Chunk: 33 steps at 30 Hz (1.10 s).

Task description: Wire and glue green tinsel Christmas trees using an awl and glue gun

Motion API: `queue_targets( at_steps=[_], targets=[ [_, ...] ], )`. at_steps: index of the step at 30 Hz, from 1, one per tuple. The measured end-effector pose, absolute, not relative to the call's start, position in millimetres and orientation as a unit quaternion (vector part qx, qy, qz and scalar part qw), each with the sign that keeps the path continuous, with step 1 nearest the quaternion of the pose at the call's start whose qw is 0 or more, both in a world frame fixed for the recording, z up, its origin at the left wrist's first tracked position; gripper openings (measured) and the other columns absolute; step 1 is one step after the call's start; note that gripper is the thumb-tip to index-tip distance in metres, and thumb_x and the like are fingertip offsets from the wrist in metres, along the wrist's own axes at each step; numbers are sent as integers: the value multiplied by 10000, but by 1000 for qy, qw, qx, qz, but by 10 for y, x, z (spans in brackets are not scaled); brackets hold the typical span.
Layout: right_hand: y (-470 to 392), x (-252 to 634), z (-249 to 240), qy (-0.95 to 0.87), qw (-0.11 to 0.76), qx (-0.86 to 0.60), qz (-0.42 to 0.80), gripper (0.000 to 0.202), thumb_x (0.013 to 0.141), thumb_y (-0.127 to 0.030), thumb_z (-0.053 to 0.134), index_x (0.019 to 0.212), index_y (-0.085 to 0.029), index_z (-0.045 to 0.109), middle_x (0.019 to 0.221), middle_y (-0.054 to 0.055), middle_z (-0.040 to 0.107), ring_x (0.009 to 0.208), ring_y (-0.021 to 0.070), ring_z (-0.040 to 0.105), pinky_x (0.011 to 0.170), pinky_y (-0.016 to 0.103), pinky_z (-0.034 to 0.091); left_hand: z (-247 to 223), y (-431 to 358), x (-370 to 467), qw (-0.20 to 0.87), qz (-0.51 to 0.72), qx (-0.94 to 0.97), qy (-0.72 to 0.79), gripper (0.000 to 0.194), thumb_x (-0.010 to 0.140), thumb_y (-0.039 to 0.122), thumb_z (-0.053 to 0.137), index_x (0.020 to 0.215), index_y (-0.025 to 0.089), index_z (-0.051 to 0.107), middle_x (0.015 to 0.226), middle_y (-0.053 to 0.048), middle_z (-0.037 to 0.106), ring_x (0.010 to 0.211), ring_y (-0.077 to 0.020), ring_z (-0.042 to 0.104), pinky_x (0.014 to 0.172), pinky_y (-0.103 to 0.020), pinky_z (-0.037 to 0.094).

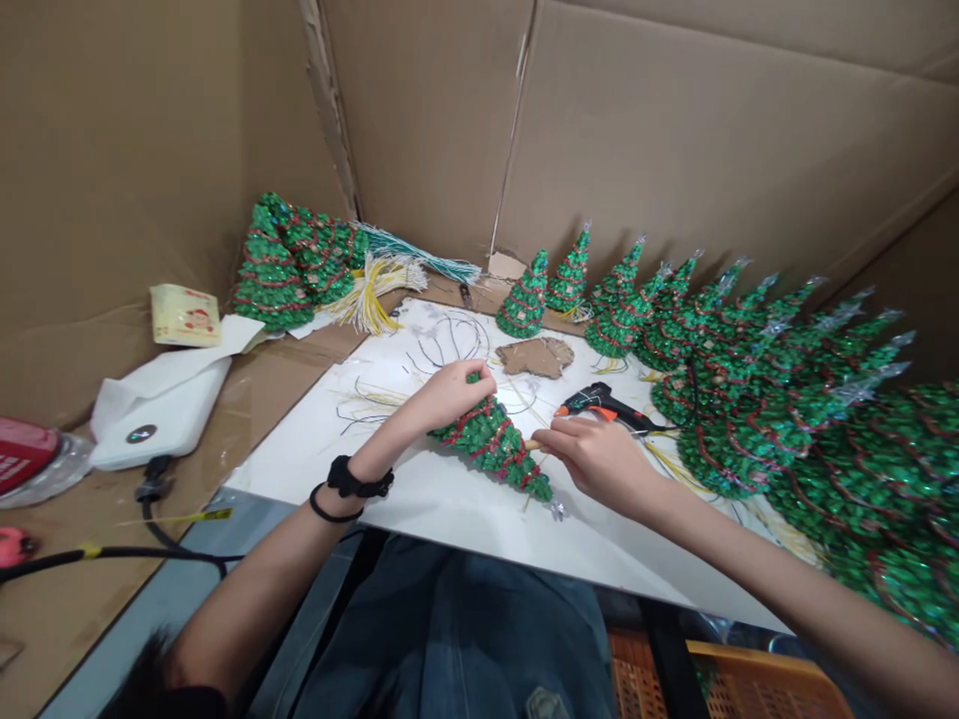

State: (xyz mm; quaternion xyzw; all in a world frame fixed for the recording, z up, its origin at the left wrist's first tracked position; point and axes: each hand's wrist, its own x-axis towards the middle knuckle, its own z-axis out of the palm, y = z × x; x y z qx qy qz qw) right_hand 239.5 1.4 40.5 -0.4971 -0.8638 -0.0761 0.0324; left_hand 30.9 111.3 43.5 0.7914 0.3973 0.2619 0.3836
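Note:
A small green artificial Christmas tree (494,444) with red garland lies tilted over the white board, its silvery tip pointing down to the right. My left hand (456,392) is closed on its wide end at the upper left. My right hand (595,454) pinches a thin pale stick (532,444), whose end meets the side of the tree. Just beyond my right hand lies a black and orange glue gun (603,401). A torn piece of brown cardboard (535,358) and loose dark and yellow wires (457,340) are scattered behind the tree.
Several finished-looking trees (719,330) crowd the right side; more trees (274,260) stand at the back left beside yellow and green wire bundles (375,290). A white device (161,414) with a black cable lies left. Cardboard walls (674,120) enclose the table.

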Motion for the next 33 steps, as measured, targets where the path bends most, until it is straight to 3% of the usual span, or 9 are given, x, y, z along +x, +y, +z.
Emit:
queue_targets(
  at_steps=[6, 17, 24, 33],
  targets=[
    [39, 2406, 412, -872, 13, -483, -78, 265, 936, -115, 420, 969, -194, 670, 741, 32, 634, 647, 130, 539, 522, 289, 166, 399, 1120, 308, 390, 267, 781, 408, 160, 755, 294, 484, 692, 203, 600, 769, 2, 676, 773, -201, 618, 744, -306, 457],
    [44, 2397, 423, -874, -24, -481, -67, 312, 865, -60, 401, 976, -185, 664, 725, 41, 613, 570, 121, 480, 506, 299, 153, 412, 1056, 307, 394, 287, 775, 402, 150, 749, 271, 481, 686, 199, 597, 805, -12, 688, 791, -201, 618, 793, -327, 459],
    [36, 2319, 526, -866, -67, -494, -43, 370, 788, -3, 427, 1009, -183, 662, 772, 50, 657, 574, 133, 535, 507, 299, 180, 425, 1024, 306, 385, 288, 774, 412, 154, 756, 264, 475, 690, 199, 597, 772, -17, 673, 759, -193, 604, 744, -319, 444],
    [45, 2236, 570, -839, -54, -541, 30, 281, 878, -84, 439, 927, -181, 698, 791, 76, 711, 711, 179, 649, 583, 259, 320, 424, 1006, 300, 367, 299, 780, 409, 153, 758, 279, 475, 674, 203, 578, 686, 6, 625, 691, -187, 560, 675, -306, 410]
  ],
)
